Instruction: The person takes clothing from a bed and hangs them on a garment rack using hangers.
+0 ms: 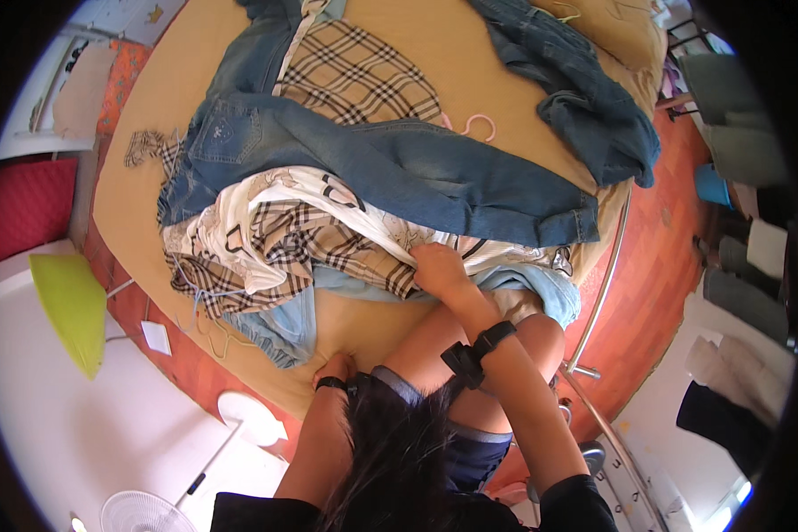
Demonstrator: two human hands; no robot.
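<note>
My right hand (441,269), curled at the right of the pile, grips the edge of a white printed garment (392,229). Beneath and beside that garment lies a beige plaid garment (346,246), and under both are light blue jeans (282,329). Dark blue jeans (399,173) stretch across the top of the pile. My left hand (336,369) rests on the yellow bed sheet (366,326) near the bed's edge; hair and the wrist band partly hide it, and its fingers cannot be made out well.
Another plaid garment (366,73) with a pink hanger (480,126) lies farther back. More dark denim (592,100) lies at the right. Thin hangers (219,336) are at the left edge. A metal rail (605,286) runs along the right side; a white fan (147,512) stands at lower left.
</note>
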